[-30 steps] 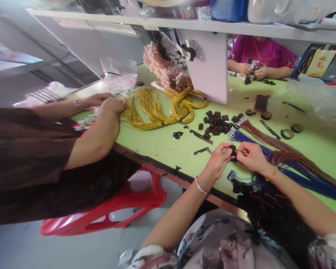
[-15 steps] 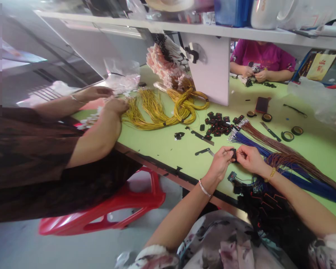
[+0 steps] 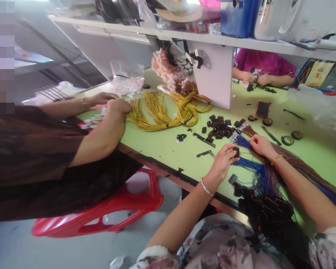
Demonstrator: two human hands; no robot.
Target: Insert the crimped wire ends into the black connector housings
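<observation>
Between the thumb and fingers of my left hand is a small black connector housing, with a thin wire trailing from it to the right. My right hand has its fingertips pinched together over the blue wires; what they hold, if anything, is too small to see. Brown wires with metal-tipped ends run beneath that hand and forearm. Beyond my left hand lies a pile of black housings with red marks. Nearer my body, wired black housings hang in a heap at the table edge.
Folding knives and tape rolls lie on the green table. Yellow wire bundles stretch left towards a co-worker's hands. Another person works across the table. A shelf overhangs the back; a red stool stands below.
My right hand has left the black housing and moved right and up to the blue wires. My left hand keeps the housing. The whole view has shifted slightly.
</observation>
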